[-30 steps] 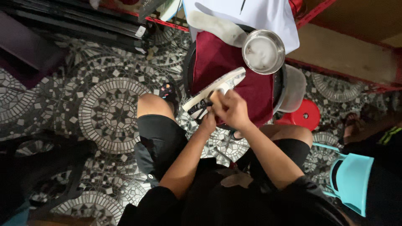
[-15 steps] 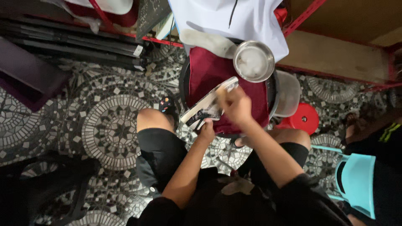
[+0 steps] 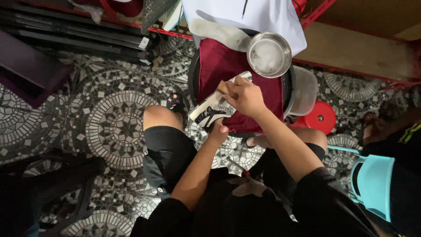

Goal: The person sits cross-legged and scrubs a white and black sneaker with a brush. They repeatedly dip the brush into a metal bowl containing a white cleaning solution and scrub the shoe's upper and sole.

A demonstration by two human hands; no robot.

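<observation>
Right hand (image 3: 246,97): closed over the upper part of a white and black sneaker (image 3: 215,106), fingers curled down onto it. A thin stick-like tool shows at the fingertips; whether the hand grips it cannot be told. Left hand (image 3: 218,133): beneath the sneaker at its lower, dark end, holding it from below; the fingers are hidden behind the shoe, so how far they close cannot be told.

The sneaker lies tilted, sole edge outward, held above the person's lap and over the near edge of a dark red cloth (image 3: 228,70). The cloth is draped over a round black basin (image 3: 287,90). A round steel bowl (image 3: 269,54) sits at the far right of the cloth, just beyond the right hand and apart from it; its contents look pale and cloudy. A white cloth (image 3: 263,17) lies past the bowl.

The person sits with bare knees apart, in black shorts and a black top. The floor (image 3: 114,127) is patterned mosaic tile in black and white. A red stool (image 3: 320,116) stands right of the basin, with a pale plastic lid-like piece (image 3: 305,90) between them. A light blue chair (image 3: 372,184) is at far right.
</observation>
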